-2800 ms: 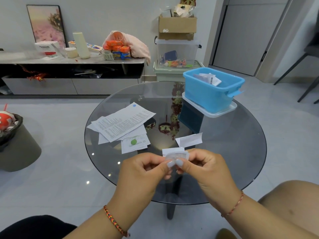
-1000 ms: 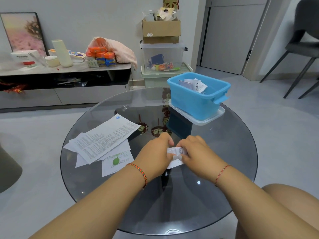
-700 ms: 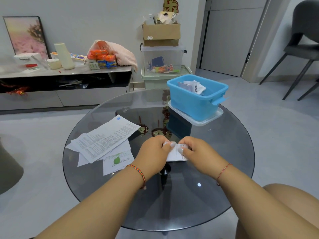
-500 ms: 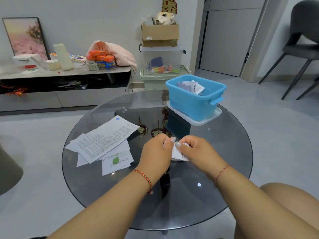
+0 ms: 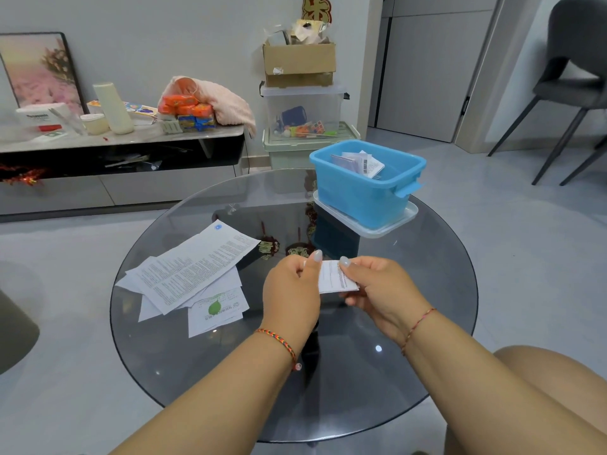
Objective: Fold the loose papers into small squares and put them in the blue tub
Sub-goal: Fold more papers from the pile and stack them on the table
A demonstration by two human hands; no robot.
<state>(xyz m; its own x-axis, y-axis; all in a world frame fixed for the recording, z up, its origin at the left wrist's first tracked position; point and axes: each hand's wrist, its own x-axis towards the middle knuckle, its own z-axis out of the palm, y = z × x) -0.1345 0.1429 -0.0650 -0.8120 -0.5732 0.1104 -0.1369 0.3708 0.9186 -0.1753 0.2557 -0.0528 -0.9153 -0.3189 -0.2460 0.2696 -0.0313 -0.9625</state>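
Observation:
A small folded white paper (image 5: 335, 277) is held just above the middle of the round glass table (image 5: 427, 290). My left hand (image 5: 292, 290) pinches its left edge and my right hand (image 5: 381, 290) pinches its right side. A pile of loose printed papers (image 5: 190, 270) lies flat on the table's left half. The blue tub (image 5: 364, 188) stands on a clear lid at the far right of the table, with several folded papers (image 5: 358, 162) inside it.
Behind the table a low sideboard (image 5: 121, 139) carries bottles, snack packs and a pink cloth. Stacked plastic bins and a cardboard box (image 5: 299, 64) stand by the wall. A grey chair (image 5: 571, 77) is at the far right. My bare knee (image 5: 542, 389) shows bottom right.
My hands pressed the paper down on the glass, then lifted it slightly. They now hold it up by its two sides, more spread out than a second ago.

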